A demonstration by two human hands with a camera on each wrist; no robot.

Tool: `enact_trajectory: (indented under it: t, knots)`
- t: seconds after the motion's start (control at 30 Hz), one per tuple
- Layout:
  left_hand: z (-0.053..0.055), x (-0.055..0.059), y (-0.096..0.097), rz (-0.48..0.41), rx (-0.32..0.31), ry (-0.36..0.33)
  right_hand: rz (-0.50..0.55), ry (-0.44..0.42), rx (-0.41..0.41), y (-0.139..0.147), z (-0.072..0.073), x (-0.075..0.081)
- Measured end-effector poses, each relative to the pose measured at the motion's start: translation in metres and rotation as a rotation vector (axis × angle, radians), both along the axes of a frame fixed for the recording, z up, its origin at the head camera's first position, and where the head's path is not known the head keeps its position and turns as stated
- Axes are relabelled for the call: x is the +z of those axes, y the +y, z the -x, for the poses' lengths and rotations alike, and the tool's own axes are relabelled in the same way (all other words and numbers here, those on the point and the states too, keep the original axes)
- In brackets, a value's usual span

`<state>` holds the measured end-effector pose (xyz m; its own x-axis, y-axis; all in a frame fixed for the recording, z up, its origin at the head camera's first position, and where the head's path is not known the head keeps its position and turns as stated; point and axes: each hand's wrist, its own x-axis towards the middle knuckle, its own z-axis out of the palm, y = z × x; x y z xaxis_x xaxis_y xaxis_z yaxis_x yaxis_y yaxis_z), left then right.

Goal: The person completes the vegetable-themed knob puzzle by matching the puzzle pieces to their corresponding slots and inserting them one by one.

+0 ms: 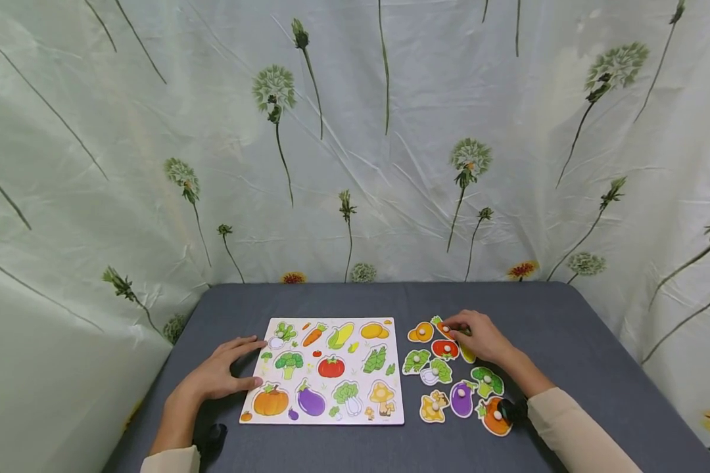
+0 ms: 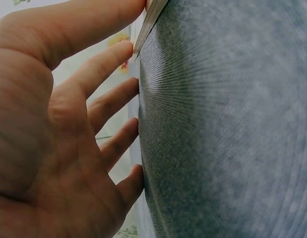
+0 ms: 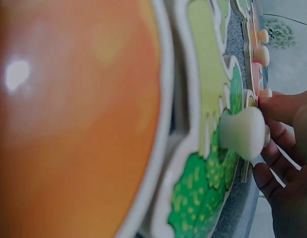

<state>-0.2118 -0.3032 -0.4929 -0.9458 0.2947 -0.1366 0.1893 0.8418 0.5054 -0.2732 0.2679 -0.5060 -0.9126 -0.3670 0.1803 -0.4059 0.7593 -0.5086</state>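
Observation:
A wooden vegetable puzzle board (image 1: 355,341) with printed pictures lies flat on the table. My left hand (image 1: 221,371) rests at its left edge, thumb and fingers spread and touching it; the left wrist view shows the same hand (image 2: 69,114) with its fingers extended. To the board's right, my right hand (image 1: 479,335) pinches the carrot piece (image 1: 438,322) at its knob, the fingers partly covering it. In the right wrist view, the right hand (image 3: 292,139) is partly hidden behind a broccoli piece (image 3: 203,183). The corn piece (image 1: 468,353) lies partly under the right hand.
Around the right hand lie the potato piece (image 1: 421,332), tomato piece (image 1: 445,349), eggplant piece (image 1: 462,401), pumpkin piece (image 1: 491,420), mushroom piece (image 1: 432,408) and several green ones. A dark tablecloth (image 1: 331,299) covers the table; a dandelion-print curtain (image 1: 355,164) hangs behind.

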Motion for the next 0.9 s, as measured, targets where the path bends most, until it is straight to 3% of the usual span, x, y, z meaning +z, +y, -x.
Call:
enact_trajectory:
  t: [0.47, 0.9]
  knots:
    - [0.0012, -0.0009, -0.0003, 0.001, -0.002, -0.004, 0.012, -0.019, -0.022, -0.0008, 0.0017, -0.0011]
    - [0.0009, 0.0004, -0.0002, 0.005, -0.009, -0.008, 0.049, 0.033, -0.071, -0.0092, 0.0001, 0.0081]
